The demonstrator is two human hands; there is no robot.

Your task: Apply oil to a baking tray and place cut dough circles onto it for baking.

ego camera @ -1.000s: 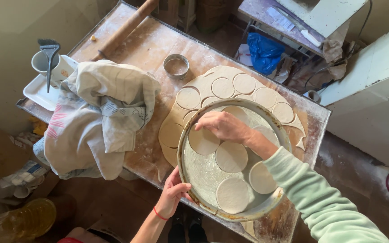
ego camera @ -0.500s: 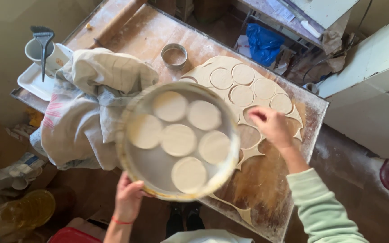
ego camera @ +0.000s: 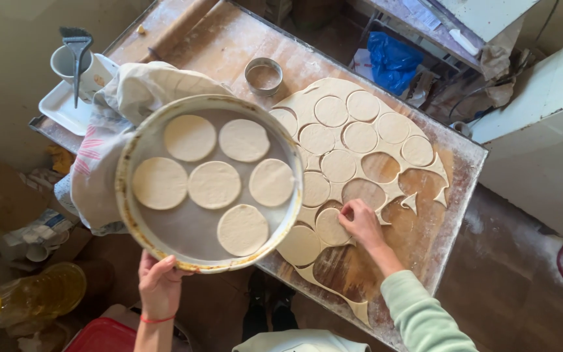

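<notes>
With our left hand we grip the near rim of the round pan, fingers curled over its edge, holding it out over the draped cloth with six dough discs lying flat inside. To the right, our right hand pinches at a cut disc in the rolled sheet on the floured table. Held one-handed, the pan could tip (sliding discs together), and the soft disc may well stretch if lifted by one edge.
</notes>
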